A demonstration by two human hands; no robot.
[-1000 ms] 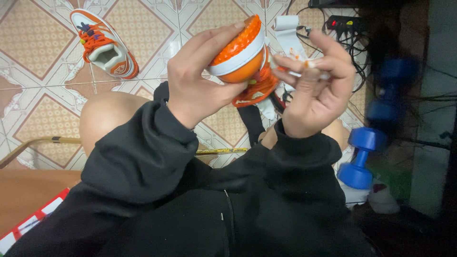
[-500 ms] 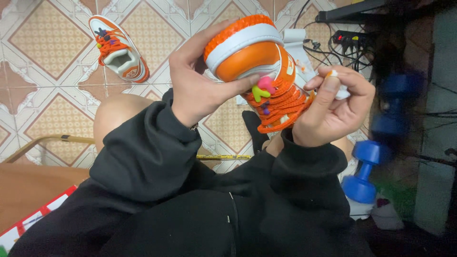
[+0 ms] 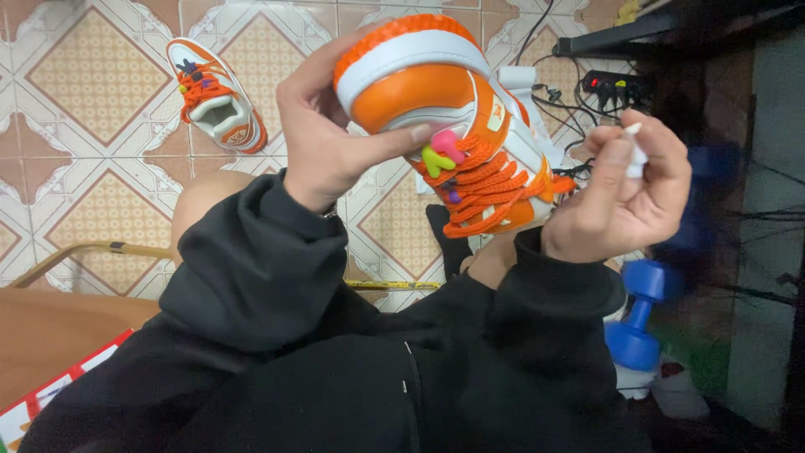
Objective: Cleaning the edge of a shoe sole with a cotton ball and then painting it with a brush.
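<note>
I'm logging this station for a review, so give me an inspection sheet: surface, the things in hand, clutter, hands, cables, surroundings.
Surface: patterned tile floor, tan and white, seen below the raised hands.
Things in hand: orange and white sneaker, held up sole-side up, orange laces and small coloured charms showing; small white object pinched in the other hand, too small to identify.
Clutter: matching second sneaker lying on the tiles; blue dumbbell at lower right.
Hands: left hand grips the sneaker by the toe end; right hand closed on the white object, beside the laces.
Cables: black power strip with cords running off it.
Surroundings: dark furniture at right; wooden board at lower left.
</note>
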